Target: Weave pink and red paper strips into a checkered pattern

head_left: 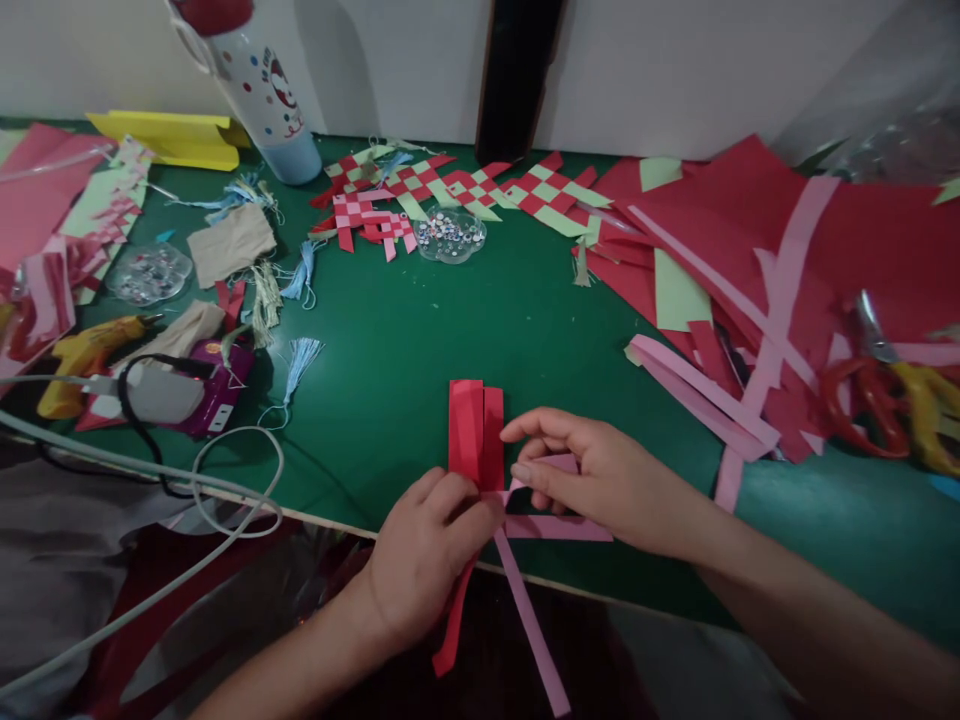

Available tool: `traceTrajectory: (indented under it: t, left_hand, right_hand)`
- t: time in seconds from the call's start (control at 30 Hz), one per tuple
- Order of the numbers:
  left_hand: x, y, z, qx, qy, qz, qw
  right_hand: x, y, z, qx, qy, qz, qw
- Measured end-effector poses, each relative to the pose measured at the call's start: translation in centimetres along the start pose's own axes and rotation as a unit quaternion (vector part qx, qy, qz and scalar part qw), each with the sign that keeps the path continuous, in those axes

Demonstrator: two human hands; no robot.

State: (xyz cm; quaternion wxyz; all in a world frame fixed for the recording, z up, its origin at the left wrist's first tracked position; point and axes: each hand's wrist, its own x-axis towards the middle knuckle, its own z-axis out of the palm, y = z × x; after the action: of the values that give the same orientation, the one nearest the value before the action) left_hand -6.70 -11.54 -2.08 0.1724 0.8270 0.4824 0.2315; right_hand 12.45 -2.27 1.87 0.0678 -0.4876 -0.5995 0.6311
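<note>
Red paper strips (466, 425) stand up from the near edge of the green table, crossed by pink paper strips (559, 527) that point right. My left hand (431, 545) is closed on the crossing of the strips, its thumb and fingers pressed on them. Just right of it, my right hand (581, 470) has its thumb and fingers curled around a pink strip that loops back. One red strip and one pink strip (534, 625) hang over the table edge towards me. The exact crossing is partly hidden under my left fingers.
Woven paper fish (551, 193) and a dish of small beads (450, 235) lie at the back by a bottle (262, 100). Left are a yellow glue gun (94, 360), tassels (302, 362) and cables. Right are red sheets (727, 220) and scissors (874, 400).
</note>
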Motion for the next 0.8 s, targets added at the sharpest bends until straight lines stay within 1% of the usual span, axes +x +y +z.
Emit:
traceTrajectory:
  t: [0.03, 0.1, 0.27, 0.4, 0.53, 0.6, 0.63, 0.7, 0.77, 0.8]
  left_hand:
    - [0.0, 0.0, 0.0, 0.002, 0.0, 0.001, 1.0]
    - [0.0, 0.0, 0.0, 0.003, -0.003, 0.002, 1.0]
    - [0.0, -0.1, 0.1, -0.008, 0.006, 0.009, 1.0]
    - [0.1, -0.1, 0.0, -0.003, 0.016, 0.014, 1.0]
    - [0.1, -0.2, 0.1, 0.006, 0.014, 0.021, 1.0]
    - [0.0, -0.2, 0.3, 0.005, 0.011, 0.019, 1.0]
    - [0.0, -0.2, 0.4, -0.001, 0.011, 0.015, 1.0]
    - [0.0, -0.3, 0.5, -0.016, 0.012, 0.008, 1.0]
    - [0.0, -0.3, 0.5, -0.027, 0.012, 0.004, 1.0]
    - [0.0, -0.3, 0.5, -0.03, 0.012, 0.006, 0.999]
  right_hand:
    - [0.5, -0.2, 0.2, 0.015, -0.008, 0.0, 1.0]
    - [1.3, -0.7, 0.4, 0.011, -0.019, -0.014, 1.0]
    - [2.2, -1.5, 0.6, -0.088, -0.037, -0.08, 0.992]
    - [2.3, -1.7, 0.9, -0.148, -0.026, -0.09, 0.985]
    - [2.2, -1.6, 1.2, -0.148, -0.021, -0.089, 0.985]
    - [2.2, -1.5, 1.0, -0.129, -0.02, -0.101, 0.986]
    - [2.2, -1.5, 0.7, -0.117, -0.009, -0.109, 0.987]
    - [2.4, -1.3, -0.1, -0.123, 0.052, -0.121, 0.984]
    - [2.8, -1.1, -1.0, -0.194, 0.129, -0.128, 0.964]
    - [3.0, -1.1, -1.3, -0.243, 0.153, -0.127, 0.949]
